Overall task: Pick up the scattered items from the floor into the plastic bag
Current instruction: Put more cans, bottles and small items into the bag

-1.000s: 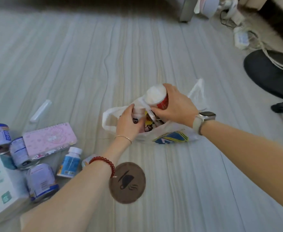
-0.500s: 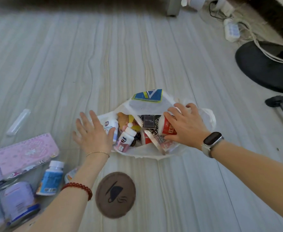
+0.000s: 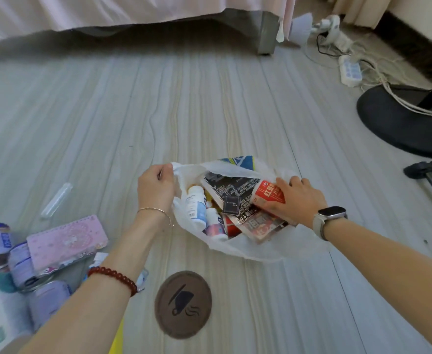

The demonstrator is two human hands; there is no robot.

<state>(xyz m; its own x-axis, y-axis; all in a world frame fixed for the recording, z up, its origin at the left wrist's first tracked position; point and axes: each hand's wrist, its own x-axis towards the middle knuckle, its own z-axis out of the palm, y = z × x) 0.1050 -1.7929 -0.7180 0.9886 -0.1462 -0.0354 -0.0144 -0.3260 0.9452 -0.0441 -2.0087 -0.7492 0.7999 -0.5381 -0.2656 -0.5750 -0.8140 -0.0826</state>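
Black fan base (image 3: 398,118), white power strip (image 3: 350,71) (cables tangled), bed leg (image 3: 267,34).

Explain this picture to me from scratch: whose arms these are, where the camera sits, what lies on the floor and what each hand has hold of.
There is no machine here. A person wears a wide-angle camera on the head, looking forward and down, so the two bare arms reaching in from the bottom edge are their own.

In the middle of the pale striped floor lies a white plastic bag, open and already holding bottles and printed packets. The left hand pinches the bag's rim and lifts it to keep the mouth open. The right hand has its grip on a red and white cup inside the bag.

Still on the floor at the left: a pink case, several purple cans, a clear tube, and a round brown coaster nearer the person.
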